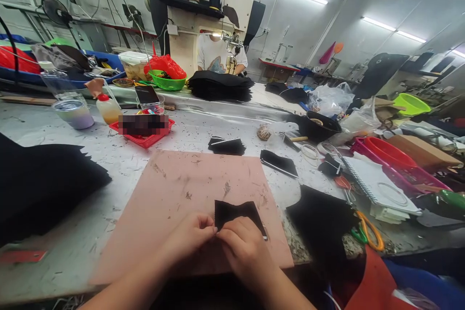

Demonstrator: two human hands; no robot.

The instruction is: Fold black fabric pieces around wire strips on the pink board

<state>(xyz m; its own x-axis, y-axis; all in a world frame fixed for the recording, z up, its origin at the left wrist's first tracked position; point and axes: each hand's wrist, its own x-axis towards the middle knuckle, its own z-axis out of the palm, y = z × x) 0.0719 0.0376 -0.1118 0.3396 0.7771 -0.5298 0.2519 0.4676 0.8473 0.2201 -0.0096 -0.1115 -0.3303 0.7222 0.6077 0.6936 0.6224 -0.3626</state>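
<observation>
A small black fabric piece [232, 211] lies on the pink work board [174, 189] near its front edge. My left hand [191, 235] pinches the piece's left lower edge with thumb and fingers. My right hand [245, 247] rests on the piece's lower part, fingertips meeting the left hand's at the edge. Both forearms come in from the bottom of the view.
A stack of black fabric [39, 184] lies at the left, more black pieces [227, 146] beyond the board and at its right [321, 215]. A red tray [145, 131], bottles, scissors [366, 232], a notebook [378, 189] and baskets crowd the table. A person sits behind a sewing machine [203, 24].
</observation>
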